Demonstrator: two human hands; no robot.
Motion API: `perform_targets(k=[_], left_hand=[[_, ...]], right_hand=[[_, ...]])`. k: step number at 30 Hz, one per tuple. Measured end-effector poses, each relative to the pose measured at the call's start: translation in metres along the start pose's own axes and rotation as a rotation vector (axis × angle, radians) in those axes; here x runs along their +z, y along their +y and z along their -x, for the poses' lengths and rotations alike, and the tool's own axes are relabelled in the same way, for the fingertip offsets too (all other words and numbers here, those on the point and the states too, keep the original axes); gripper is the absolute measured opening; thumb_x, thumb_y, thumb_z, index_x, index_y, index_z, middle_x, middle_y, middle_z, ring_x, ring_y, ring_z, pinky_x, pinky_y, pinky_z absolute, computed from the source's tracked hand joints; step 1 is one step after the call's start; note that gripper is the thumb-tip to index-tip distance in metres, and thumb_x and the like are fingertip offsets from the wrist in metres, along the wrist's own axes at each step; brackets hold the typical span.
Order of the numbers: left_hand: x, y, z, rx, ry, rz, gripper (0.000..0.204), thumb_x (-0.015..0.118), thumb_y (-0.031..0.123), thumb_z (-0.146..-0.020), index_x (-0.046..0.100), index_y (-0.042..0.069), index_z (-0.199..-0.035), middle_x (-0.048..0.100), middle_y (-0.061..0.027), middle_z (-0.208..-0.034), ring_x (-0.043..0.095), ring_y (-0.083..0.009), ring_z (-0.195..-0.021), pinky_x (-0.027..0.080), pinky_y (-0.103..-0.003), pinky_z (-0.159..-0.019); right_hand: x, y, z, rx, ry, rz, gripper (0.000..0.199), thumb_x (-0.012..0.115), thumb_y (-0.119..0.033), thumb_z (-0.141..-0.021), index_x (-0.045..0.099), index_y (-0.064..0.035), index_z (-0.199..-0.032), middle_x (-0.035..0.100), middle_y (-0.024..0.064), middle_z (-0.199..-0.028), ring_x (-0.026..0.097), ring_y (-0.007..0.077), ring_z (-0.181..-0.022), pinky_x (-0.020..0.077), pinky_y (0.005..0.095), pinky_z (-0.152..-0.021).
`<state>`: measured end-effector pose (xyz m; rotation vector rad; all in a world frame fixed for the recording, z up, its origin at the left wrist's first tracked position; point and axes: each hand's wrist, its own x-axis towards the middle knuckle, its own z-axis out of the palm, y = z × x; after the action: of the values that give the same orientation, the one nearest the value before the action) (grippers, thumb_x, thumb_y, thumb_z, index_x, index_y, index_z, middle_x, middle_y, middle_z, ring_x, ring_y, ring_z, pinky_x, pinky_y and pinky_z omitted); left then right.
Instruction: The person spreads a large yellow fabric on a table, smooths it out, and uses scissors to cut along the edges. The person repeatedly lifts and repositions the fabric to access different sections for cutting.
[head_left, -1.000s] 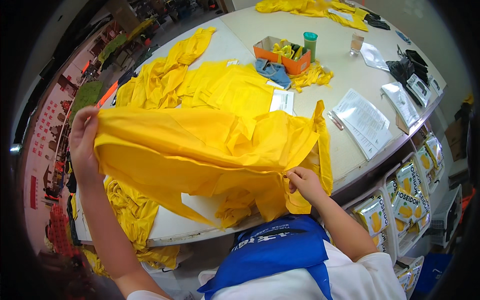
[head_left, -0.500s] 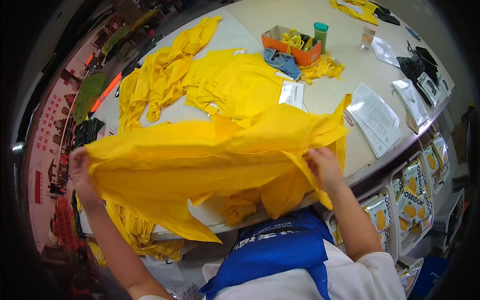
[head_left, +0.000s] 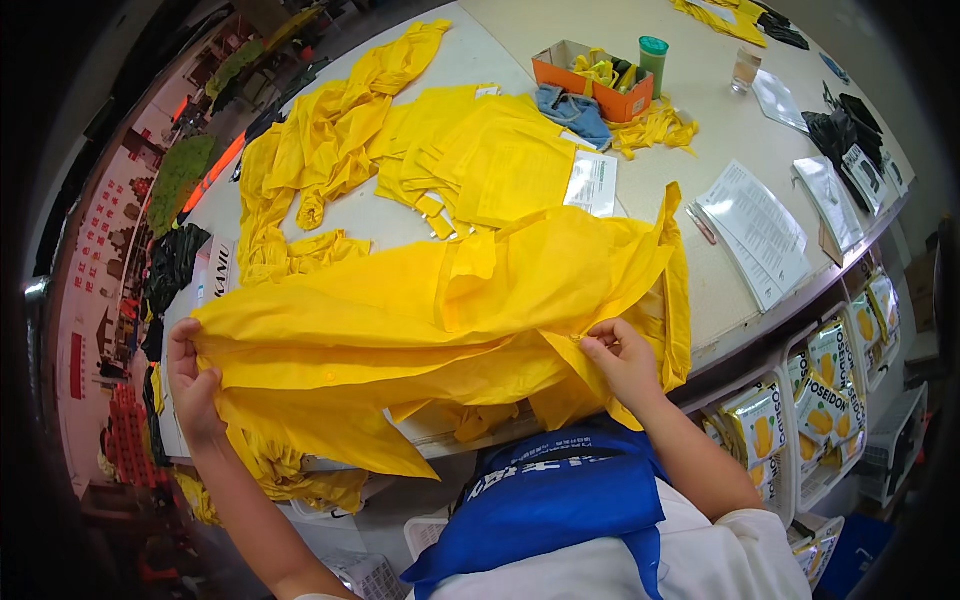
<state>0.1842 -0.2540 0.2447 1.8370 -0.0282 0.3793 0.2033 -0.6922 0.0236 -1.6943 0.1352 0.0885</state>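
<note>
A yellow raincoat point(head_left: 400, 315) of thin, slightly shiny cloth is stretched sideways over the near part of the table, with a snap showing on its front strip. My left hand point(head_left: 195, 385) grips its left end between thumb and fingers. With a pinch, my right hand point(head_left: 625, 365) holds the strip's edge near the right end. One pointed corner of the cloth hangs past the table's near edge. Behind it lies a stack of flat yellow folded pieces point(head_left: 510, 160), and to the left of that a crumpled yellow heap point(head_left: 330, 140).
On the table point(head_left: 745, 130) stand an orange box point(head_left: 615, 98), a green cup point(head_left: 653, 68) and a glass point(head_left: 745, 70). Printed sheets point(head_left: 755, 235) lie at right. Below the right edge are white baskets of packaged goods point(head_left: 830, 390). More yellow cloth point(head_left: 290, 480) hangs at the near left.
The raincoat has come down lower and lies flatter. My left hand moved down and slightly right; my right hand shifted left and down along the cloth's edge.
</note>
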Motion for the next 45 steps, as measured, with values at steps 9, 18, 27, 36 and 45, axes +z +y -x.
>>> perform_targets(k=[9, 18, 27, 36, 45], left_hand=[[0.001, -0.002, 0.003, 0.047, 0.077, 0.066, 0.050, 0.036, -0.009, -0.065, 0.050, 0.003, -0.111, 0.052, -0.0082, -0.114, 0.051, -0.0189, -0.111, 0.036, -0.031, -0.102], [-0.041, -0.003, -0.024, 0.042, 0.156, 0.192, 0.046, 0.035, -0.014, -0.072, 0.052, 0.000, -0.112, 0.056, -0.0127, -0.114, 0.056, -0.0227, -0.106, 0.045, -0.034, -0.095], [-0.114, -0.051, -0.029, -0.026, 0.282, 0.057, 0.049, 0.032, -0.015, -0.069, 0.052, -0.001, -0.111, 0.055, -0.0107, -0.108, 0.057, -0.0203, -0.098, 0.048, -0.030, -0.088], [-0.056, -0.170, 0.028, -0.837, 0.072, -1.414, 0.057, 0.051, -0.003, -0.077, 0.048, 0.014, -0.132, 0.043, -0.0170, -0.129, 0.049, -0.0264, -0.111, 0.044, -0.034, -0.087], [0.265, -0.129, 0.117, 0.369, -0.611, -0.508, 0.039, 0.072, 0.017, -0.072, 0.059, 0.006, -0.108, 0.061, -0.0126, -0.103, 0.057, -0.0304, -0.101, 0.046, -0.040, -0.087]], right_hand=[[-0.004, -0.002, 0.002, -0.073, -0.152, 0.434, 0.021, 0.064, -0.023, -0.084, 0.063, -0.0013, -0.085, 0.061, 0.0128, -0.074, 0.058, 0.0244, -0.066, 0.0455, 0.0340, -0.063], [-0.067, -0.074, -0.009, -0.299, -0.032, 0.786, 0.019, 0.058, -0.018, -0.085, 0.058, 0.0007, -0.082, 0.056, 0.0178, -0.084, 0.056, 0.0357, -0.079, 0.0458, 0.0404, -0.072], [-0.104, -0.031, -0.003, -0.060, -0.047, 0.742, 0.017, 0.061, -0.015, -0.083, 0.058, 0.0012, -0.081, 0.056, 0.0172, -0.081, 0.056, 0.0343, -0.077, 0.0447, 0.0382, -0.069], [-0.048, 0.072, 0.010, 0.173, -0.200, 0.255, 0.018, 0.061, -0.018, -0.088, 0.058, -0.0004, -0.083, 0.057, 0.0070, -0.071, 0.052, 0.0135, -0.067, 0.0438, 0.0286, -0.064], [-0.028, 0.040, 0.025, -0.166, -0.057, 0.594, 0.014, 0.063, -0.011, -0.082, 0.057, 0.0022, -0.080, 0.058, 0.0185, -0.081, 0.057, 0.0360, -0.076, 0.0462, 0.0387, -0.068]])
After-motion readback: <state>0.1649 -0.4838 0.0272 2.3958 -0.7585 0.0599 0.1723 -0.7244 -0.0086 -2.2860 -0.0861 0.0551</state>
